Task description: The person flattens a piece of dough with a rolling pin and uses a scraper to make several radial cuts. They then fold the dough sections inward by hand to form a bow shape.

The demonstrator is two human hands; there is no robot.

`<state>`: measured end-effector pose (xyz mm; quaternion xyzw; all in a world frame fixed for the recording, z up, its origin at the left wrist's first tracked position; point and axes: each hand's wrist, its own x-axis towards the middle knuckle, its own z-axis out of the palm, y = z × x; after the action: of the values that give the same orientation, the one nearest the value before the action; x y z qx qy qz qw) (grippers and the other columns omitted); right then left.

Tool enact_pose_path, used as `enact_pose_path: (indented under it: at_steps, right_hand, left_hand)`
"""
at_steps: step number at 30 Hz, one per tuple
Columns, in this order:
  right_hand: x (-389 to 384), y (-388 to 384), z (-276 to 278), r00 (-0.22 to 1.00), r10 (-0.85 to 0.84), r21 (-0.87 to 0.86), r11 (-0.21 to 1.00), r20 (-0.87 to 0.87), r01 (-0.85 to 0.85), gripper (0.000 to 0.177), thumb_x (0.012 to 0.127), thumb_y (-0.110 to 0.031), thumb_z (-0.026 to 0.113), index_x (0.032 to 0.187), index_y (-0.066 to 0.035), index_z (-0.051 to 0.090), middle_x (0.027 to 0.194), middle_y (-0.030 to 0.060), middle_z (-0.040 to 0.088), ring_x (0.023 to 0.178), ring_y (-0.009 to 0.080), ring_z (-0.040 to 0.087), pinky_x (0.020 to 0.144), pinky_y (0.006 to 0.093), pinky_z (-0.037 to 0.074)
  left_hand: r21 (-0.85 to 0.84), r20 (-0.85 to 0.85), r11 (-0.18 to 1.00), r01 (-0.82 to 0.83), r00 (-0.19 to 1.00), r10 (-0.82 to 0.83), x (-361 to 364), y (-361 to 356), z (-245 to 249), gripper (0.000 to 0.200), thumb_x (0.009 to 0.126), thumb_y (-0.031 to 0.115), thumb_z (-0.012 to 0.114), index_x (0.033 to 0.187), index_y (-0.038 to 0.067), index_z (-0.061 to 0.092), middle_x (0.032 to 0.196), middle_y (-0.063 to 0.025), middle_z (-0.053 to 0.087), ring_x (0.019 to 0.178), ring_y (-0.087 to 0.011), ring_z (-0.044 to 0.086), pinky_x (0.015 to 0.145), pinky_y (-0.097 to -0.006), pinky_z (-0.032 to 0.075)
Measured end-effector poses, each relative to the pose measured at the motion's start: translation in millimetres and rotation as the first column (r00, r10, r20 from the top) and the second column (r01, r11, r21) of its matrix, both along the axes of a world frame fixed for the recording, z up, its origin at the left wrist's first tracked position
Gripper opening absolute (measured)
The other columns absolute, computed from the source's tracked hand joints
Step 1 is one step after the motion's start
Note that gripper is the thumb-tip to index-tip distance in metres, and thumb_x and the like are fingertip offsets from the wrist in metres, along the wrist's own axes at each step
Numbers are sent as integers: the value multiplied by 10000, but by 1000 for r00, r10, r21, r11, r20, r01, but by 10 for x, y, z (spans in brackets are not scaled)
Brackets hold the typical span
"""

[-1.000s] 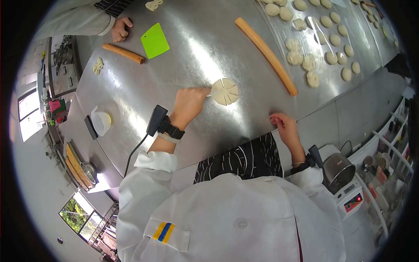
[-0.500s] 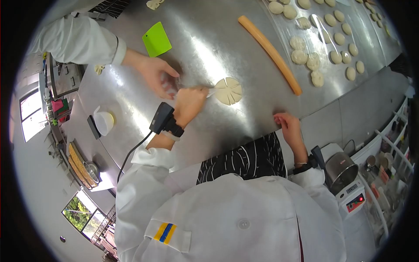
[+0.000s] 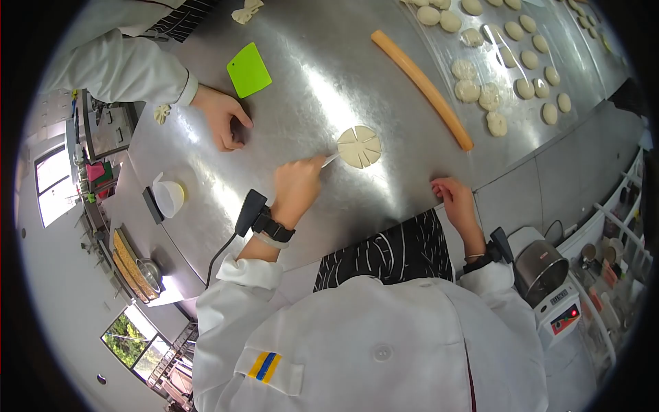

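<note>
My left hand [image 3: 298, 189] is closed around a thin metal blade [image 3: 331, 160], its handle hidden in my fingers. The blade's tip reaches the left edge of a flat dough round [image 3: 360, 147], which has several slits running in from its rim. At the front edge of the table, my right hand [image 3: 456, 200] rests with fingers loosely bent and a little apart, holding nothing. Left of the dough, a co-worker's hand [image 3: 221, 118] lies on the steel with its fingers curled; whether it holds anything is hidden.
A wooden rolling pin [image 3: 424, 89] lies right of the dough round. Beyond it, several dough balls [image 3: 524, 88] sit on and under clear plastic. A green scraper [image 3: 249, 71], a shaped dough piece [image 3: 247, 11] and a clear cup [image 3: 168, 196] are on the steel table [image 3: 302, 103].
The co-worker's hand has drawn back to the left, away from my left hand, and its fingers have curled. My left hand has dropped slightly, its blade still at the dough's edge.
</note>
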<state>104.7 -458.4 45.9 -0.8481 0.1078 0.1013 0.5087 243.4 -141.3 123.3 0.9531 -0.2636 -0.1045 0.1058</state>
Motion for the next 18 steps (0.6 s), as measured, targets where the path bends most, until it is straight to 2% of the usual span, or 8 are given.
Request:
enact_pose_path:
  at_steps: [5,7,10,18]
  right_hand:
    - [-24,8,-22,1000,-25,26,999,-13,25,267,791,115,498,968,-15,649,815,104,639,684,213,623,654,302,509]
    - [-10,13,-4,1000,-26,27,999,-5,26,265,789,115,497,965,-14,648,810,103,637,681,214,621,652,302,508]
    - [-3,15,7,1000,-23,22,1000,12,22,264,785,117,496,958,-14,647,804,102,633,676,216,619,648,303,507]
    - [2,10,29,1000,-8,-17,1000,8,8,253,785,105,502,950,-20,647,788,95,627,667,216,615,631,303,500]
  left_hand:
    - [3,-76,1000,-10,997,10,49,-85,-50,112,738,26,558,775,82,649,655,-154,637,597,-340,630,526,-428,486]
    - [10,-108,1000,-9,994,10,61,-96,-72,67,807,77,581,808,87,647,633,-142,618,580,-346,603,527,-440,470]
    - [7,-117,1000,-6,993,7,66,-169,-86,84,767,56,572,769,82,652,645,-154,635,599,-340,633,539,-432,490]
    - [7,-159,1000,3,987,-2,42,-234,-138,73,772,67,585,739,44,645,642,-169,635,593,-349,636,550,-432,505]
